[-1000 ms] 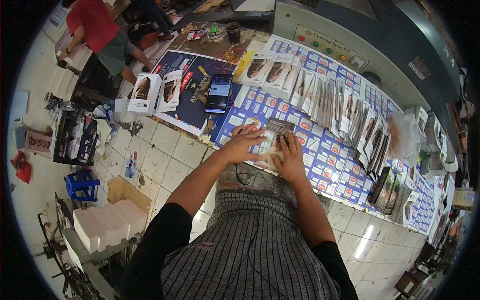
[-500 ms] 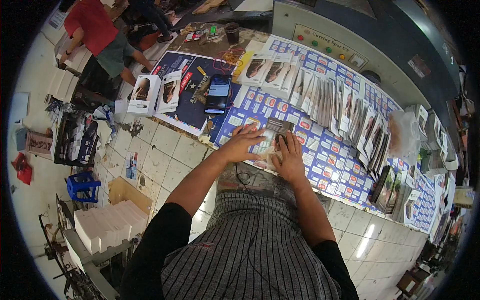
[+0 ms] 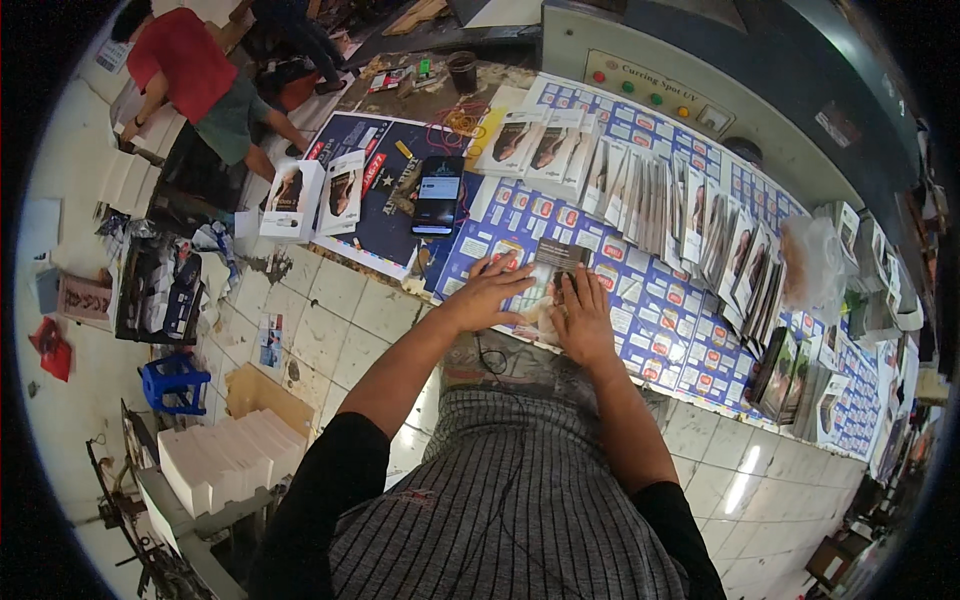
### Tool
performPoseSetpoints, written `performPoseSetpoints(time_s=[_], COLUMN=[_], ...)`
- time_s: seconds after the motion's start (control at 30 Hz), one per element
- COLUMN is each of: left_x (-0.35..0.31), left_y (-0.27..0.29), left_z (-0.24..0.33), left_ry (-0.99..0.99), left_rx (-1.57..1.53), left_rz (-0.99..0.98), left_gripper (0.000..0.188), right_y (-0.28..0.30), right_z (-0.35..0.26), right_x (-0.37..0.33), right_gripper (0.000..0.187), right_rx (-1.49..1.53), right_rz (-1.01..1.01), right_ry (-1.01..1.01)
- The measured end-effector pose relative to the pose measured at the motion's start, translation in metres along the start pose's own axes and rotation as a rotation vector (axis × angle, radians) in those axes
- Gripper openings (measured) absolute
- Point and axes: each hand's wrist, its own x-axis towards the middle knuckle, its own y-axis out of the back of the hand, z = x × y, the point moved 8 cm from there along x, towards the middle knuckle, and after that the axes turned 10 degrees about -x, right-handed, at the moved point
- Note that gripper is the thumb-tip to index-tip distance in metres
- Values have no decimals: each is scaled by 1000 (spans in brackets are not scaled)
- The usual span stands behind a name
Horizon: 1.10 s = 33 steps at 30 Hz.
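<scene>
A flat printed carton [image 3: 562, 256], dark along its far end and pale green and skin-toned nearer me, lies at the front edge of the table. My left hand [image 3: 490, 296] rests at its left side, fingers stretched toward it over the blue printed sheet [image 3: 640, 290]. My right hand [image 3: 584, 318] lies palm down on the carton's right part, fingers extended. Neither hand is wrapped round anything, and both cover parts of the carton. Beyond and to the right runs a long fanned row of similar white and brown cartons [image 3: 650, 205].
A phone [image 3: 437, 200] and two white box piles [image 3: 292, 200] stand left on a dark poster. A stack of cartons [image 3: 540, 140] lies at the back, a plastic bag [image 3: 808, 262] at the right. Someone in a red shirt [image 3: 185, 62] bends at the far left; another person's legs show behind.
My hands stay on the carton, with the right fingers shifted slightly. The whole view has tilted a little. The person in red has moved slightly.
</scene>
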Motion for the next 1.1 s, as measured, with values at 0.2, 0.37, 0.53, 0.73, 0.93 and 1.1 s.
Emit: performPoseSetpoints(time_s=[0.2,0.37,0.53,0.73,0.93,1.1], left_x=[-1,-1,0,3,3,5], left_y=[-4,-5,-4,-5,-3,-1], left_z=[-2,-3,-1,0,5,11], left_ry=[-10,-1,23,12,91,94], left_rx=[14,26,-6,35,15,104], left_rz=[-10,-26,-34,-44,-85,-106], left_gripper=[78,77,77,77,76,75], right_y=[2,1,1,16,46,56], right_z=[-3,-1,0,12,112,106], right_x=[1,0,0,-4,-82,-70], right_gripper=[57,58,60,61,56,47], right_rx=[-28,-23,-31,152,-279,-13], right_rz=[17,15,18,27,100,38], right_ry=[-2,-3,-2,-48,-519,-545])
